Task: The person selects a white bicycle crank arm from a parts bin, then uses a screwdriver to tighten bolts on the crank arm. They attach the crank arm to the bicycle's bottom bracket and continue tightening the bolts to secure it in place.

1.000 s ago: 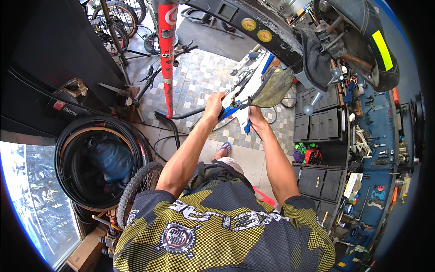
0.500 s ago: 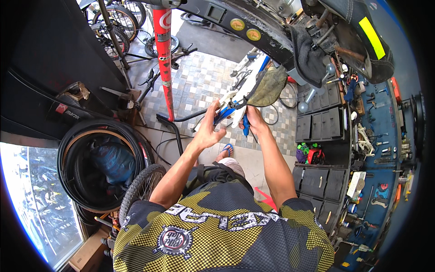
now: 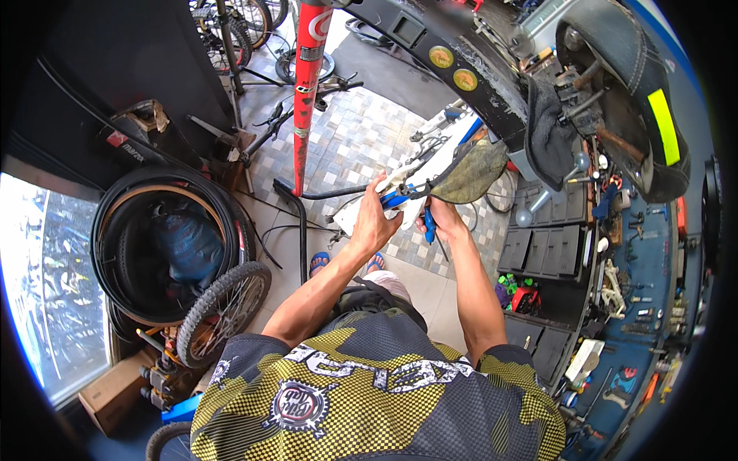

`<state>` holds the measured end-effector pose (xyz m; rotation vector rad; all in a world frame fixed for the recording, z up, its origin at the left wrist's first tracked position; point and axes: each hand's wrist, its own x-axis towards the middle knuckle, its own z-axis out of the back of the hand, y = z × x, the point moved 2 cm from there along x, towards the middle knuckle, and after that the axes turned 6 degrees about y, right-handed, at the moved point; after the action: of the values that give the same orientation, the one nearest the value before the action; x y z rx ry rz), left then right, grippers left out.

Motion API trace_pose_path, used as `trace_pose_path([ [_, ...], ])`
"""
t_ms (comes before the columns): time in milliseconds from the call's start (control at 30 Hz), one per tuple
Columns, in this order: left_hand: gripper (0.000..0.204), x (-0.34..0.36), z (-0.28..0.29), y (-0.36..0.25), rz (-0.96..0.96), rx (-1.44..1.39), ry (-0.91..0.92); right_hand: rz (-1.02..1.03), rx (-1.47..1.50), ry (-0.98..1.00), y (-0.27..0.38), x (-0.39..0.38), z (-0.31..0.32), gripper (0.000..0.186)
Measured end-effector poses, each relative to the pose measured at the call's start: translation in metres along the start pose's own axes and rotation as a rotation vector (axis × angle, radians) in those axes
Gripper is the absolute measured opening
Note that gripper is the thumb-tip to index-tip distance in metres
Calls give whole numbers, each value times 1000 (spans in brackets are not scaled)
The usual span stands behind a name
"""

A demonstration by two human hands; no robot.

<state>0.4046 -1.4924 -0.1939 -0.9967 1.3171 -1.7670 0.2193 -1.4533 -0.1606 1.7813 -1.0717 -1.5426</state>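
Observation:
A white-and-blue bicycle frame (image 3: 421,173) hangs in front of me, with a green-grey cloth flap (image 3: 469,175) beside it. My left hand (image 3: 375,221) is closed on the frame's lower section, fingers over its blue and white parts. Just right of it, my right hand (image 3: 444,218) grips a blue-handled tool (image 3: 430,229) with a thin dark end pointing down; what that end touches is unclear. Behind my left hand rises a red tube (image 3: 306,100) on a bent black foot.
Tires (image 3: 123,246) and a loose wheel (image 3: 219,307) stand at the left. On the right are black drawers (image 3: 538,253) and a blue tool bench (image 3: 638,330). A dark padded arm (image 3: 430,46) crosses overhead. Bicycles (image 3: 231,31) stand at the back on the tiled floor.
My left hand's fingers have shifted on the frame, loosening half a second ago and now wrapped on it again. The view has shifted, so both my feet now show below the hands.

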Motion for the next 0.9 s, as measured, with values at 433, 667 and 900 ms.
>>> trace_pose_path([
  [433, 84, -8, -19, -13, 0, 241, -377, -368, -277, 488, 21, 5, 58, 61],
  [667, 80, -16, -23, -18, -25, 275, -472, -748, -1065, 736, 112, -15, 160, 47],
  [900, 88, -13, -24, -14, -45, 296, -463, -417, -901, 689, 280, -13, 150, 51],
])
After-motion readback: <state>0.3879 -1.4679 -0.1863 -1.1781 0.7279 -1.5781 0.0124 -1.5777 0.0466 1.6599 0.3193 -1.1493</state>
